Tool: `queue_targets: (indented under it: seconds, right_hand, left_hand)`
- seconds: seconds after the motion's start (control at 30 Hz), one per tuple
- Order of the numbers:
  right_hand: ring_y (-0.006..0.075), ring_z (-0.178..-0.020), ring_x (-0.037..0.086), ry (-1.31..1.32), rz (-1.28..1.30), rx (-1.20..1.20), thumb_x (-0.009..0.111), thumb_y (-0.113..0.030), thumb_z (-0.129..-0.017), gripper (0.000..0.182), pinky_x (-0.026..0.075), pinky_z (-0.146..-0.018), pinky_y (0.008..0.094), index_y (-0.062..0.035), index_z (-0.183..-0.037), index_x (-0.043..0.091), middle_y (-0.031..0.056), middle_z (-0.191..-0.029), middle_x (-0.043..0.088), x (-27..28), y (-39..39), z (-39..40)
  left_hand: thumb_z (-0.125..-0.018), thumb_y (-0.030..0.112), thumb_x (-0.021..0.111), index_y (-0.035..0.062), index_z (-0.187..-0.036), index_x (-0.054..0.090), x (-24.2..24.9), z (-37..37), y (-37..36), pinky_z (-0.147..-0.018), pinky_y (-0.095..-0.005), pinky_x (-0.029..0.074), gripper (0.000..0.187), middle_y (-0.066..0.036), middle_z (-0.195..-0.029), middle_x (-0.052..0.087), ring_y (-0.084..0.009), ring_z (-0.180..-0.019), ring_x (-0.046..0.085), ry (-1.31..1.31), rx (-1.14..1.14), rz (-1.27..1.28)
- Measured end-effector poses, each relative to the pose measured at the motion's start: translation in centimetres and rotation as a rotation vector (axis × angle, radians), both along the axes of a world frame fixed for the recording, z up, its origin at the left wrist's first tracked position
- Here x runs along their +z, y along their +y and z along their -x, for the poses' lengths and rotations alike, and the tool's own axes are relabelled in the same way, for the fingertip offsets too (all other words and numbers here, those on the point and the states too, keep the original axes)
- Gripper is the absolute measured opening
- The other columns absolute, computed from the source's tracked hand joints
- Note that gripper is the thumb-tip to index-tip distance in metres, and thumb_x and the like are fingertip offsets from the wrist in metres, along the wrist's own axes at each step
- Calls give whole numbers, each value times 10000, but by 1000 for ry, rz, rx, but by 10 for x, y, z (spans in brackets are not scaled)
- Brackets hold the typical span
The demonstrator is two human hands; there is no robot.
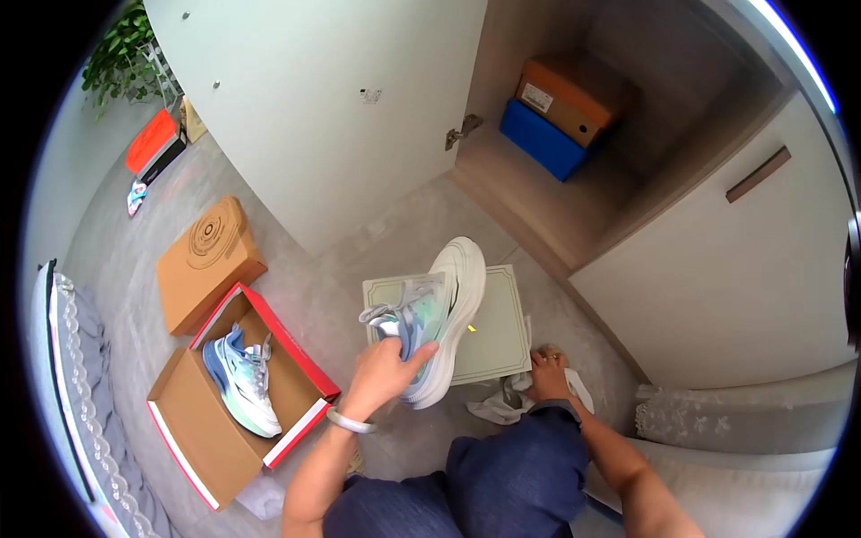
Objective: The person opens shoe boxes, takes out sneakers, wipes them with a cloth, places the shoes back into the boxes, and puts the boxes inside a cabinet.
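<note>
In my left hand (pixel 386 375) is a white and mint-green sneaker (pixel 448 314), gripped at its heel end. Its toe points away from me and its pale sole faces right. It is over a pale green box (pixel 495 336) with a thin dark border line. My right hand (pixel 545 375) is low beside the box's near right corner, fingers curled. Crumpled whitish cloth or paper (pixel 502 401) lies against it; what the fingers hold is partly hidden. The matching sneaker (pixel 244 381) lies inside an open red and brown shoebox (pixel 296 354) to my left.
A closed brown box (pixel 211 260) stands behind the open shoebox. The cabinet door (pixel 332 108) is swung open. Inside the cabinet, an orange-brown shoebox (pixel 574 99) sits on a blue box (pixel 543 143). An orange and black box (pixel 157 148) and a plant (pixel 121 54) are far left.
</note>
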State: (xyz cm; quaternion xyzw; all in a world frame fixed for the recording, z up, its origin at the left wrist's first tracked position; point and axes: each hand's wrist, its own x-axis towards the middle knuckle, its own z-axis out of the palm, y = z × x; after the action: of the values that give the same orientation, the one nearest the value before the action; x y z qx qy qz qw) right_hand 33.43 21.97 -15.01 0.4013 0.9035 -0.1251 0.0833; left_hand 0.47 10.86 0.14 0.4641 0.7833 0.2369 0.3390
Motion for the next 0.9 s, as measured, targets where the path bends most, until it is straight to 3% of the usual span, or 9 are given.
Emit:
queue_targets:
  seconds: [0.13, 0.2, 0.23, 0.37, 0.43, 0.5, 0.63, 0.8, 0.9]
  right_hand:
    - [274, -1056, 615, 101, 105, -171, 768, -305, -759, 449, 398, -948, 500, 0, -1065, 646, 176, -1125, 651, 2, 19, -7]
    - [208, -878, 637, 761, 326, -1023, 715, -195, -819, 311, 471, -840, 382, 20, -1036, 653, 145, -958, 685, 22, 24, -11]
    - [208, -878, 637, 761, 324, -1022, 715, -195, -819, 311, 471, -840, 382, 20, -1036, 653, 145, -958, 685, 38, 29, -7]
    - [177, -918, 619, 1230, -36, -581, 671, -124, -861, 317, 485, -818, 341, 36, -1128, 616, 145, -1035, 676, 117, 50, 46]
    - [221, -905, 635, 1217, -177, -409, 674, -130, -864, 325, 490, -812, 355, 36, -1133, 601, 151, -1035, 681, 144, 66, 87]
    - [250, -1048, 589, 1205, 14, -358, 682, -116, -846, 341, 449, -915, 356, 38, -1138, 594, 161, -1132, 620, 160, 81, 126]
    - [366, -1124, 481, 1023, -229, 54, 713, -172, -798, 395, 385, -973, 408, 26, -1119, 595, 211, -1239, 491, 115, 59, 193]
    - [359, -1173, 451, 1121, 227, 266, 674, -16, -713, 420, 348, -1014, 417, -29, -1131, 638, 183, -1245, 489, 102, 19, 183]
    - [364, -1173, 452, 1103, 205, 305, 645, 20, -700, 432, 346, -1021, 413, -41, -1127, 643, 188, -1240, 488, 119, 22, 166]
  left_hand:
    - [-888, 551, 569, -50, -666, 607, 5, 1, -5, -656, -492, 479, 642, -244, -643, 620, -422, -650, 628, 62, -18, 13]
    - [-902, 517, 561, -49, -658, 608, -1, -2, -7, -647, -500, 470, 619, -253, -651, 622, -431, -666, 626, 110, -1, -25]
    - [-902, 517, 561, -49, -658, 608, -2, -3, -8, -647, -500, 470, 619, -253, -651, 622, -431, -666, 626, 109, 0, -28]
    - [-898, 458, 598, -14, -588, 608, 5, -11, -11, -550, -487, 448, 565, -219, -570, 592, -412, -574, 607, 275, -61, -119]
    - [-901, 438, 598, -10, -574, 607, 14, -18, -10, -531, -495, 443, 554, -221, -568, 592, -419, -561, 601, 387, -118, -162]
    - [-904, 405, 597, 1, -571, 616, 20, -23, -11, -497, -490, 440, 523, -214, -571, 596, -408, -527, 593, 471, -152, -191]
    - [-884, 363, 629, 15, -583, 627, 17, -26, -13, -454, -445, 436, 460, -187, -532, 578, -365, -481, 592, 566, -139, -350]
    - [-861, 293, 647, 11, -660, 643, 5, -20, -25, -471, -427, 459, 346, -172, -575, 606, -341, -488, 601, 555, -125, -418]
    - [-745, 187, 656, 53, -691, 689, 7, -11, -25, -564, -373, 465, 149, -135, -605, 632, -267, -576, 631, 702, -263, -309]
